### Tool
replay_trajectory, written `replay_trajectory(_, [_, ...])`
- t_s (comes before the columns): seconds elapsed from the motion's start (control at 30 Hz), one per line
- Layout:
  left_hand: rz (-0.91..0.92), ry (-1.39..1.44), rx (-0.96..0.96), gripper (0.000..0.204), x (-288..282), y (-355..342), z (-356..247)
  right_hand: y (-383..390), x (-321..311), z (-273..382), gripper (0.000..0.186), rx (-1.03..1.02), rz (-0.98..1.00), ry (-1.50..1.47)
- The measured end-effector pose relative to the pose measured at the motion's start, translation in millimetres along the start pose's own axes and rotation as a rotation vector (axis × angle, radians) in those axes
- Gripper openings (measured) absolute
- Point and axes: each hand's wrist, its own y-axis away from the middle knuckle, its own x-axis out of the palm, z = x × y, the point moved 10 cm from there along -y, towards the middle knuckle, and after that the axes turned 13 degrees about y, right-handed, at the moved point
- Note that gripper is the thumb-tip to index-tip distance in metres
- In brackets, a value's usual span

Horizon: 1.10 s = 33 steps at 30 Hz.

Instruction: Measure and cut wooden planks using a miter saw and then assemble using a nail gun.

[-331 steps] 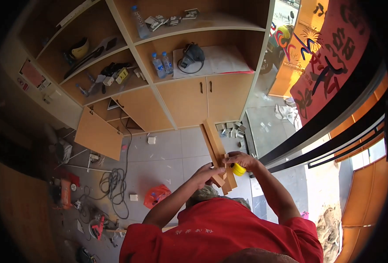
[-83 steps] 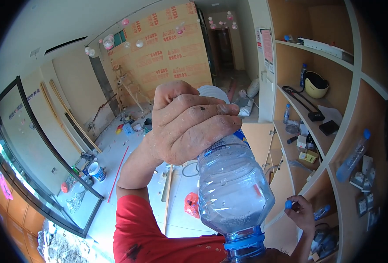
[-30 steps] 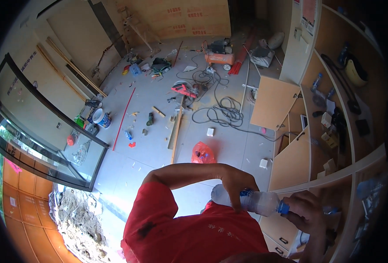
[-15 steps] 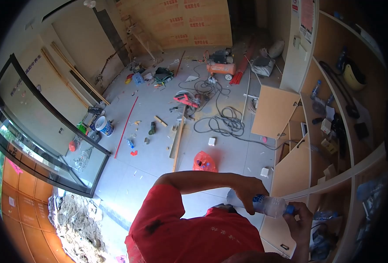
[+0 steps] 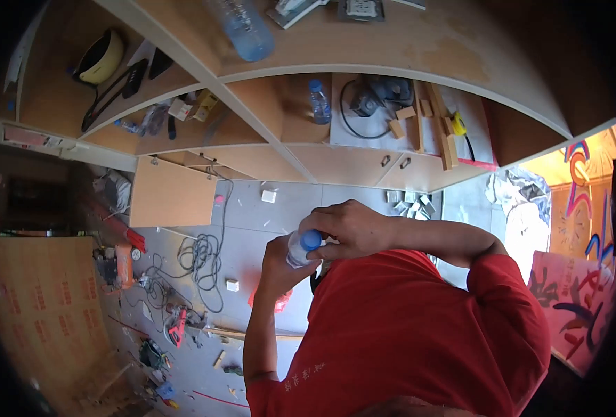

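In front of my chest I hold a clear plastic water bottle [image 5: 295, 252] with a blue cap [image 5: 311, 240]. My left hand [image 5: 279, 263] is wrapped around the bottle's body, partly hiding it. My right hand [image 5: 355, 226] is closed at the top, its fingers against the cap. The bottle is tilted, cap toward the camera. Whether the cap is loose cannot be made out.
A wooden shelf unit [image 5: 360, 68] stands ahead, holding another small bottle [image 5: 320, 103], a corded power tool [image 5: 383, 96] and wood blocks [image 5: 406, 112]. An open cabinet door [image 5: 172, 191] juts out at left. Coiled cable [image 5: 201, 260] and a red saw [image 5: 176, 327] lie on the floor.
My view has swung to the right, from the room to the shelf unit. Both hands stay on the bottle, which is now more upright and closer to my chest.
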Motion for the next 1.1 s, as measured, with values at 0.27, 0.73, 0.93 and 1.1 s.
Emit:
replay_trajectory(0.27, [-0.209, 0.356, -0.023, 0.043, 40.1, -157.2, 52.2, 150.4, -95.6, -103.5, 0.026, 0.735, -0.150, 0.157])
replay_trajectory(0.73, [-0.580, 0.296, 0.159, 0.065, 0.6, -315.6, 157.2, 352.3, -210.9, -273.8, 0.042, 1.346, -0.465, 0.614])
replay_trajectory(0.93, [-0.247, 0.183, -0.017, 0.030, 151.7, -262.3, 98.3, 323.8, -210.8, -330.2, 0.059, 1.203, -0.234, 0.872])
replay_trajectory(1.1, [-0.229, -0.565, 0.587, 0.033, 288.3, -288.5, 22.1, 290.6, -201.0, -351.3, 0.056, 0.812, -0.311, 1.096])
